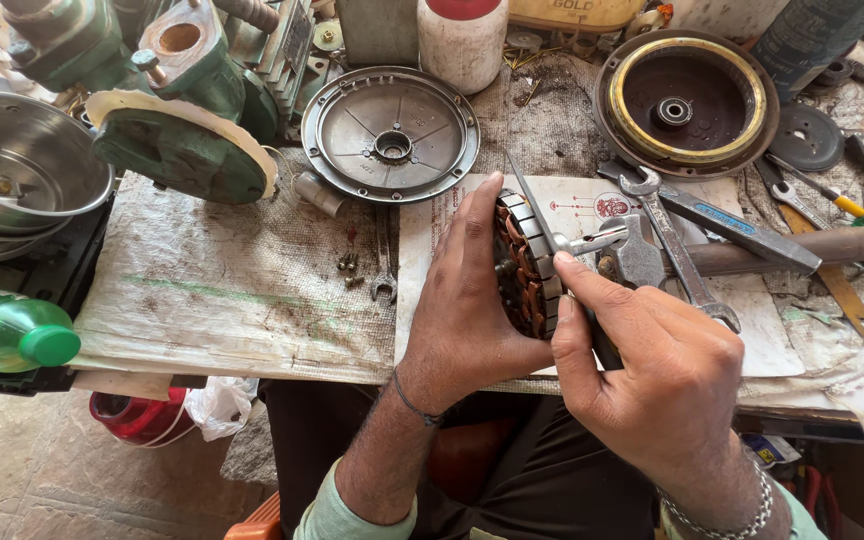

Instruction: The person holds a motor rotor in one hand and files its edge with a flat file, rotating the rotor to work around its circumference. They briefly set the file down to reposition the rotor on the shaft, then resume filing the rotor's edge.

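- Your left hand [462,300] is clamped on the stator [524,265], thumb along its near rim, holding it on edge above the tabletop [232,290].
- The stator is a flat ring; its axis runs roughly left to right, so one face turns toward your left palm and the rim faces you. It hangs just in front of the grey cover [389,133], nearer to you.
- Its rim is stacked grey steel cut into blocks; inside it sit copper-brown windings, glossy and tightly packed.
- Your right hand [652,375] is closed on a blade [532,205], a thin dark metal strip. Its long axis slants up and away to the left, and its tip lies across the stator's rim.
- Right of the stator lie steel spanners [674,245] and a hammer [752,250] with a wooden handle, on printed paper.
- The grey cover is round, cast metal, with spokes and a centre hub.
- Right of the cover sits a dark round housing [687,100] with a brass-coloured ring.
- Left of the cover stands a green cast pump body [182,140]; farther left, a steel bowl [22,160] and a green plastic bottle [12,335].
- The tabletop is covered in stained woven sacking.
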Motion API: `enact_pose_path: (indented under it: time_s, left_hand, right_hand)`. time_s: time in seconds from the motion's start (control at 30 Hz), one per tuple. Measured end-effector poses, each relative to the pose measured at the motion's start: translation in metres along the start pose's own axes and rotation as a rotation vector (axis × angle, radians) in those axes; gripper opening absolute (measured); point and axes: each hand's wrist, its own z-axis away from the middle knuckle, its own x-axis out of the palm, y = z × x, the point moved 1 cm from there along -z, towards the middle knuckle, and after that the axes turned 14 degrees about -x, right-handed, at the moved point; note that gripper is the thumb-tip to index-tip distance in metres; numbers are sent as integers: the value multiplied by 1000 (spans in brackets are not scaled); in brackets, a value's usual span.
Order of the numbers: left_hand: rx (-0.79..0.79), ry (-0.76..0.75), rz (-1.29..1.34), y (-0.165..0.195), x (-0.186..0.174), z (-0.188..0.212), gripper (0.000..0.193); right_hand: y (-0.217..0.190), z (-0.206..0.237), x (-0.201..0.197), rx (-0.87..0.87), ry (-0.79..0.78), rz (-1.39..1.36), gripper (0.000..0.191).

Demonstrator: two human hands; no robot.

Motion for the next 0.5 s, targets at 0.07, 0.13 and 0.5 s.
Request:
enact_pose_path:
  time_s: [0.07, 0.13, 0.5]
  left_hand:
    - [7, 14, 4, 1, -1, 0, 129]
    - [14, 39, -10, 3, -1, 1, 129]
    - [-57, 37, 26, 4, -1, 2, 128]
  right_hand:
    - [-2, -1, -3, 0, -1, 3, 27]
    - [-5, -3, -9, 5, -3, 2, 27]
    - [-6, -2, -17, 84, 5, 7, 31]
